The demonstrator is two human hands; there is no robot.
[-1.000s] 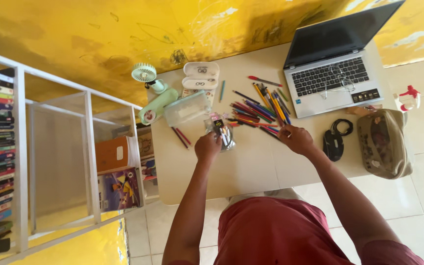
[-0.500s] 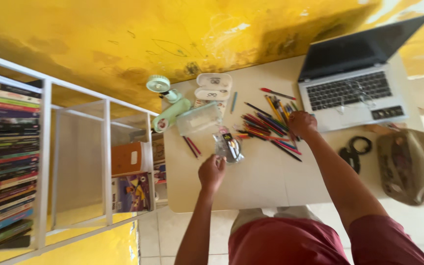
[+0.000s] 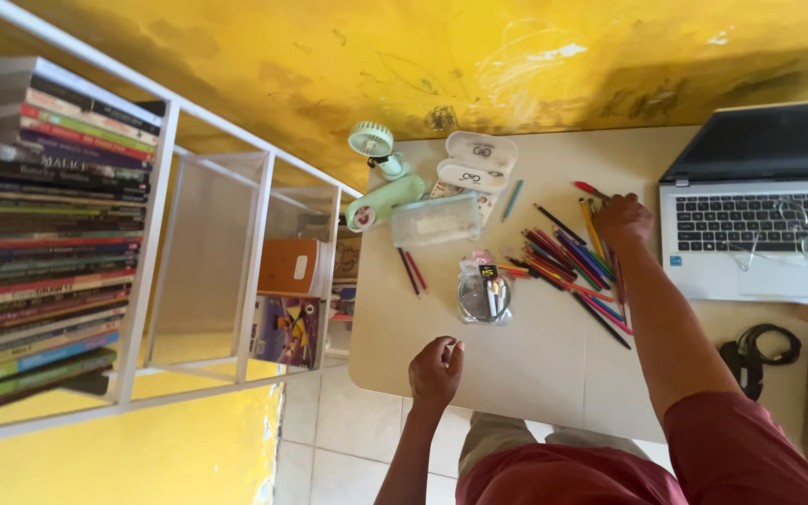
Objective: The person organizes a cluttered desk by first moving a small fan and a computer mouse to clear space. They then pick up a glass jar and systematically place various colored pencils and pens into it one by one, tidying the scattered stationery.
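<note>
The right hand (image 3: 623,217) rests curled on the far end of the coloured pencils (image 3: 568,257) — whether it grips one, I cannot tell. Gather them parallel. The left hand (image 3: 436,369), loosely curled and empty, hovers short of the clear pouch (image 3: 484,294).

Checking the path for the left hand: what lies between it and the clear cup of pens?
In the head view, only bare tabletop lies between the left hand and the clear cup of pens.
</note>
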